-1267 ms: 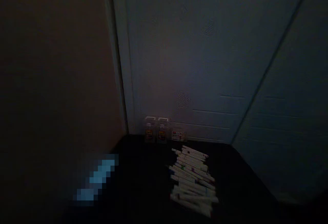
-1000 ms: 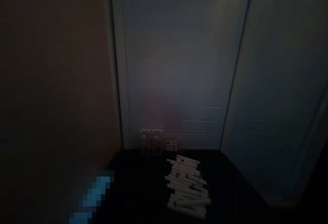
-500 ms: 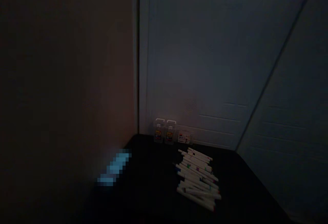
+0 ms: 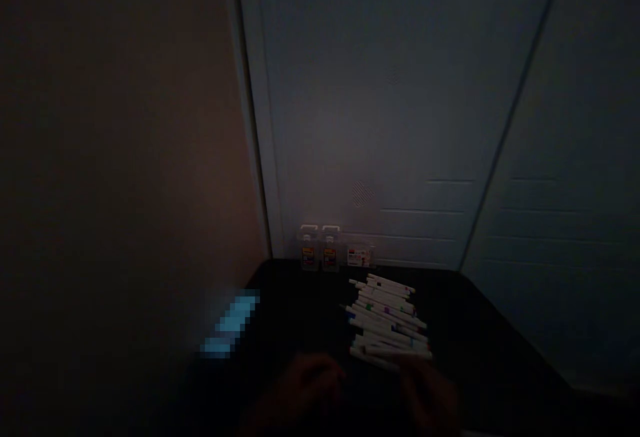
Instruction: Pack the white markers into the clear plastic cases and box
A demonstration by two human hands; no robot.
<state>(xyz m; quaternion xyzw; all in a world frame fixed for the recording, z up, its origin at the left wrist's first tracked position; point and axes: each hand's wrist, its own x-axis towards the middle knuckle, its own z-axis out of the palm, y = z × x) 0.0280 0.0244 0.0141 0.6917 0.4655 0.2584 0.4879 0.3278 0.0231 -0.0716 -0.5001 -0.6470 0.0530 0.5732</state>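
A row of white pens (image 4: pixel 387 317) with small coloured marks lies side by side on a black table top (image 4: pixel 300 317). My left hand (image 4: pixel 305 387) hovers over the dark surface to the left of the nearest pens. Its fingers are loosely bent and apart, with nothing visible in them. At the near end of the row, my right hand (image 4: pixel 430 390) reaches in with its fingers stretched forward. Its fingertips overlap the closest pens and hide part of one; whether they touch it I cannot tell. Both hands are very dim.
Two clear cases with colourful labels (image 4: pixel 309 248) (image 4: pixel 330 248) stand upright against the back wall (image 4: pixel 340 124). Beside them is a smaller clear box with a label (image 4: pixel 360 256). A blurred bright blue patch (image 4: pixel 233 320) shows at the left edge. A brown panel (image 4: pixel 125 157) rises on the left.
Both my hands have come into view from below, the right one at the near pens. The view has tilted, so the wall seam on the left now leans.
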